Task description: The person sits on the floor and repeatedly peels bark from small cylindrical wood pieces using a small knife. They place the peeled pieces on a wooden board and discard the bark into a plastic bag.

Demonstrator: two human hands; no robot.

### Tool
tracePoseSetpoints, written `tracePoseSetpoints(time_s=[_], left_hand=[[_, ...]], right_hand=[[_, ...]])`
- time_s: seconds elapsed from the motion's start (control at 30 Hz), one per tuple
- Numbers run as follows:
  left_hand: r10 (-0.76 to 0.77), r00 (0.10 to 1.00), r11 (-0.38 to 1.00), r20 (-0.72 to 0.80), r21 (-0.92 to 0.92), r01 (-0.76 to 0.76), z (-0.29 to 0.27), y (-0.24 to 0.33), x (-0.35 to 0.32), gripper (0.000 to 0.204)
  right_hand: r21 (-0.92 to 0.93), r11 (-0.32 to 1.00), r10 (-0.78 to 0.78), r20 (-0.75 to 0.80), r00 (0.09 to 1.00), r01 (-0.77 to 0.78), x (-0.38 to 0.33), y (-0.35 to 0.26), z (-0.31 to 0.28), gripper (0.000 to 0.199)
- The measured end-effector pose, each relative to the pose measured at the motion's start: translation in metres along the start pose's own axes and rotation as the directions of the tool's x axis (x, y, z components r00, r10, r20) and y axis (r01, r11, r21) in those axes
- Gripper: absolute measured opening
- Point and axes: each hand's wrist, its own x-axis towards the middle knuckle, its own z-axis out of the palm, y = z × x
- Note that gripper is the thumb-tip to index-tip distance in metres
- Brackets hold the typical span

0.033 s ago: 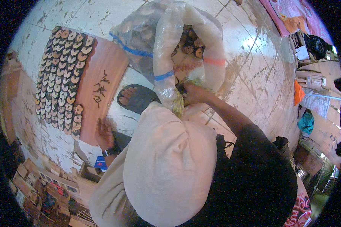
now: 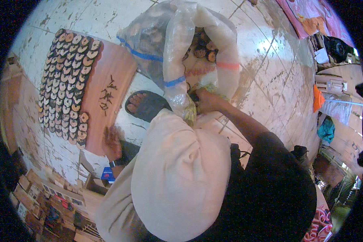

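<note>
My right hand [image 2: 206, 101] reaches to the near rim of a translucent woven sack [image 2: 175, 48] with blue and red stripes. Its fingers are curled at the sack's mouth, by a dark bit and some yellowish netting; what they grip is hidden. Inside the opening lie several round wood slices [image 2: 205, 52] with dark bark. Beside the near end of a reddish-brown board [image 2: 109, 72], my left hand [image 2: 112, 142] is empty, fingers apart. Rows of overlapping wood slices [image 2: 66, 80] run along the board's left side. Several short dark twigs [image 2: 105, 97] rest on its bare part.
My sandalled foot [image 2: 147, 105] stands between board and sack, and my beige-clad knee [image 2: 181, 173] fills the lower middle. A blue box [image 2: 107, 174] and wooden crates [image 2: 60, 193] stand at lower left. Orange cloth [image 2: 318, 98] and a teal bag [image 2: 325, 130] lie at the right.
</note>
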Motion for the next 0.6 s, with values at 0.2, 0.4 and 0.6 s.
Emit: tracePoseSetpoints(time_s=[0.2,0.4,0.6], left_hand=[[0.029,0.992,0.999,0.12,-0.034,-0.026,-0.022,-0.005,0.008,0.048],[0.025,0.986,0.997,0.163,0.066,-0.037,0.004,0.004,-0.005,0.054],[-0.133,0.937,0.977,0.322,0.2,0.07,0.124,0.03,-0.032,0.062]], right_hand=[[0.472,0.881,0.102,-0.233,0.967,0.02,-0.01,0.036,0.023,0.068],[0.964,-0.066,0.174,-0.242,0.955,0.256,-0.015,0.034,-0.024,0.065],[0.223,0.715,-0.416,-0.626,0.66,0.663,-0.007,-0.109,-0.068,0.094]])
